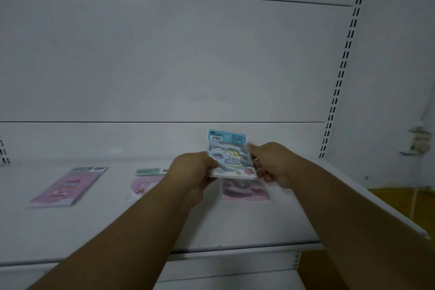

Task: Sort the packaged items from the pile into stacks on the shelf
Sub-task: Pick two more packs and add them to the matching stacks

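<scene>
I hold a blue-topped packaged item (229, 154) with a cartoon print above the white shelf (94, 226). My left hand (193, 172) grips its left edge and my right hand (270, 162) grips its right edge. It hovers tilted, just over a pink packaged item (244, 192) that lies flat on the shelf and is partly hidden under it. Two more packages lie to the left: a pink rectangular one (68, 187) and a pink round-printed one (146, 182), partly behind my left forearm.
The white back panel (164, 54) rises behind the shelf, with a slotted upright (341, 73) at the right. The shelf's right edge drops off to a yellow floor (400, 200). A small fixture (419, 141) hangs on the right wall.
</scene>
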The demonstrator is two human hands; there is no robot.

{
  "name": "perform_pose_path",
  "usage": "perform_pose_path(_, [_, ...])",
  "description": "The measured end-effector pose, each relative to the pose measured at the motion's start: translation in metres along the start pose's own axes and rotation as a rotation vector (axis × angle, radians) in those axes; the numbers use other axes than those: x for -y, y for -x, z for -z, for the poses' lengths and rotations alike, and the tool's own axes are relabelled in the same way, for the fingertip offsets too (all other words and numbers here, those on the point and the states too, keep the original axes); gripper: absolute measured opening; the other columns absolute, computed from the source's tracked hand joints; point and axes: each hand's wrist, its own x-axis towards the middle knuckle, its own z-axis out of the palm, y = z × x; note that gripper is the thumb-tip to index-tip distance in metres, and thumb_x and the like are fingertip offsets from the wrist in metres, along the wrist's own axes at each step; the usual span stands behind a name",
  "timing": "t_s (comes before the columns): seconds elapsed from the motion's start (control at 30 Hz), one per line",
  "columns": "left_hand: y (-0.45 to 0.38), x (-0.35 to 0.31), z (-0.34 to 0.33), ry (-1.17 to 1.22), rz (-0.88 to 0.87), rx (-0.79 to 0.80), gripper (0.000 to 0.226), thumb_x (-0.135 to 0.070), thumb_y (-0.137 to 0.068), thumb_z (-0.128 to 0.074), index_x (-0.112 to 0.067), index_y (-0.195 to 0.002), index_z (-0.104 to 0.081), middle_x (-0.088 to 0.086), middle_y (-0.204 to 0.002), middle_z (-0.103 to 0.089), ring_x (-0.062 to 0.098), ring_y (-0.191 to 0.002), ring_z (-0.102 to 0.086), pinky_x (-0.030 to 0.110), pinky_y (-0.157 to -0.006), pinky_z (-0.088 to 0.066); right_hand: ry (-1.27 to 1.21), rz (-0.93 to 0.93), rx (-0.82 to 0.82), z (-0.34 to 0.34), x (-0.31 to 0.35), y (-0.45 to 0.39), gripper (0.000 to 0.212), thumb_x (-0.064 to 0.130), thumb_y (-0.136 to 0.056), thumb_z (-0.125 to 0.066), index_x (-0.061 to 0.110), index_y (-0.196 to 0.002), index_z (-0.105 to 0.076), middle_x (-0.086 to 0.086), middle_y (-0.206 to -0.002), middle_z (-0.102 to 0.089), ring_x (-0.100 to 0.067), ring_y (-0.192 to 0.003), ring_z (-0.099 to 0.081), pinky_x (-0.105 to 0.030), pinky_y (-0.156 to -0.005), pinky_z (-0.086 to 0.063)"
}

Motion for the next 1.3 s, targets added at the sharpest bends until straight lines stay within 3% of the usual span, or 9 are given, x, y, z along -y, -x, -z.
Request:
perform_pose_path(0.17, [0.004, 0.011, -0.008, -0.800, -0.169, -0.059, 0.011, -0.010, -0.073, -0.076, -0.016, -0.075, -0.068, 0.008, -0.081, -0.075, 0.020, -0.070, -0.072, 0.033, -0.064, -0.062, 0.137, 0.015, -0.096, 0.009, -0.009, 0.003, 0.025, 0.017, -0.084, -0.069, -0.006, -0.090, -0.063, -0.015, -0.050, -0.053, -0.015, -0.029, -0.039, -0.017, -0.034, -0.030])
perform_pose_path(0.27, [0.001, 0.015, -0.013, -1.167, -0.264, -0.087, 0.020, -0.020, -0.066, -0.080, -0.013, -0.083, -0.073, 0.006, -0.082, -0.074, 0.020, -0.075, -0.068, 0.029, -0.063, -0.057, 0.371, 0.071, -0.164, 0.007, -0.014, -0.001, 0.024, 0.022, -0.081, -0.071, 0.001, -0.082, -0.061, -0.010, -0.048, -0.057, -0.012, -0.024, -0.043, -0.017, -0.033, -0.033])
perform_pose_path(0.33, [-0.003, 0.017, -0.016, -1.278, -0.314, -0.127, 0.028, -0.024, -0.068, -0.079, -0.013, -0.093, -0.073, 0.004, -0.090, -0.073, 0.016, -0.075, -0.063, 0.021, -0.053, -0.046, 0.595, 0.127, -0.213, 0.004, -0.014, -0.005, 0.025, 0.028, -0.078, -0.073, 0.006, -0.084, -0.061, -0.006, -0.061, -0.061, -0.013, -0.037, -0.051, -0.020, -0.038, -0.035])
perform_pose_path(0.47, [-0.012, 0.025, -0.020, -1.315, -0.402, -0.170, 0.019, -0.020, -0.074, -0.073, -0.019, -0.091, -0.064, 0.002, -0.106, -0.070, 0.013, -0.078, -0.053, 0.020, -0.062, -0.041, 0.853, 0.183, -0.289, -0.008, -0.014, -0.009, 0.028, 0.029, -0.074, -0.074, 0.013, -0.084, -0.054, -0.008, -0.093, -0.069, -0.021, -0.070, -0.056, -0.024, -0.054, -0.041])
perform_pose_path(0.7, [-0.009, 0.026, 0.000, -1.273, -0.541, -0.170, 0.027, -0.031, -0.081, -0.070, -0.024, -0.104, -0.056, -0.002, -0.107, -0.066, 0.012, -0.083, -0.056, 0.017, -0.060, -0.038, 0.896, 0.338, -0.359, -0.025, -0.002, 0.010, 0.021, 0.024, -0.081, -0.066, 0.018, -0.082, -0.046, -0.008, -0.094, -0.064, -0.021, -0.071, -0.056, -0.024, -0.051, -0.039])
perform_pose_path(0.8, [0.008, 0.010, 0.035, -1.323, -0.665, -0.207, 0.030, -0.037, -0.082, -0.066, -0.027, -0.109, -0.059, -0.007, -0.103, -0.064, 0.009, -0.083, -0.054, 0.022, -0.065, -0.041, 0.841, 0.518, -0.379, -0.049, 0.015, 0.031, 0.024, 0.032, -0.086, -0.061, 0.014, -0.102, -0.055, -0.009, -0.102, -0.059, -0.023, -0.085, -0.059, -0.032, -0.068, -0.049])
perform_pose_path(1.0, [0.066, -0.044, 0.172, -1.278, -0.709, -0.365, 0.024, -0.038, -0.083, -0.066, -0.028, -0.104, -0.061, -0.014, -0.090, -0.059, 0.004, -0.077, -0.054, 0.019, -0.063, -0.039, 0.729, 0.834, -0.314, -0.163, 0.081, 0.078, 0.035, 0.038, -0.084, -0.059, 0.017, -0.111, -0.053, -0.007, -0.110, -0.057, -0.025, -0.092, -0.058, -0.036, -0.075, -0.049])
perform_pose_path(1.17, [0.138, -0.089, 0.335, -1.411, -0.645, -0.606, 0.026, -0.039, -0.084, -0.064, -0.028, -0.107, -0.061, -0.013, -0.091, -0.058, 0.004, -0.077, -0.050, 0.019, -0.062, -0.035, 0.653, 1.010, -0.147, -0.323, 0.152, 0.132, 0.037, 0.041, -0.085, -0.058, 0.017, -0.113, -0.052, -0.007, -0.111, -0.056, -0.026, -0.091, -0.058, -0.035, -0.073, -0.048])
perform_pose_path(1.3, [0.197, -0.128, 0.454, -1.538, -0.543, -0.749, 0.030, -0.041, -0.086, -0.061, -0.027, -0.112, -0.060, -0.008, -0.100, -0.061, 0.010, -0.087, -0.053, 0.026, -0.074, -0.047, 0.577, 1.140, -0.030, -0.449, 0.205, 0.179, 0.037, 0.042, -0.085, -0.057, 0.018, -0.113, -0.051, -0.007, -0.110, -0.055, -0.024, -0.087, -0.057, -0.034, -0.069, -0.047])
